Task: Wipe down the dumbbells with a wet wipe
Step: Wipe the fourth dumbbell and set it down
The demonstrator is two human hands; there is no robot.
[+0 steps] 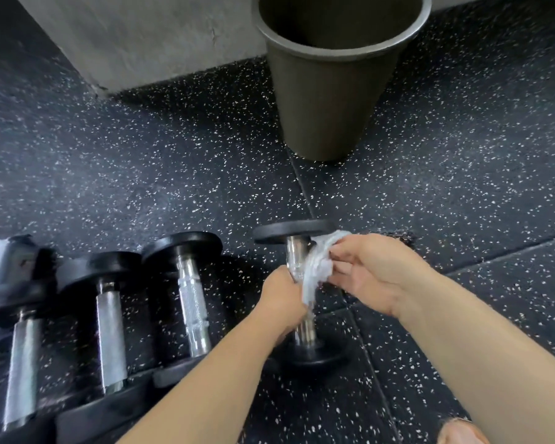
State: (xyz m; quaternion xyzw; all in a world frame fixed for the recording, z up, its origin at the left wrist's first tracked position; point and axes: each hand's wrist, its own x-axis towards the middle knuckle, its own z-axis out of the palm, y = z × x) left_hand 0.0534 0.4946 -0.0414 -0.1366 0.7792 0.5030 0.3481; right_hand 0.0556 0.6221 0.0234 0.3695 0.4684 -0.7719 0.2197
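Three dumbbells (193, 302) side by side on speckled rubber floor (173, 171): knurled chrome handles, round black ends. Fourth dumbbell (297, 254) just right of them. Left hand (282, 302) curled round its handle; right hand (366, 270) pinches crumpled white wet wipe (314, 270) against the bar.

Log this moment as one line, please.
left hand: grips dumbbell | right hand: holds wipe against handle | other dumbbells: floor, left | bin: behind

Speckled black floor (173, 174), row of dumbbells (109, 331) at left, dark bin (327, 100) beyond.
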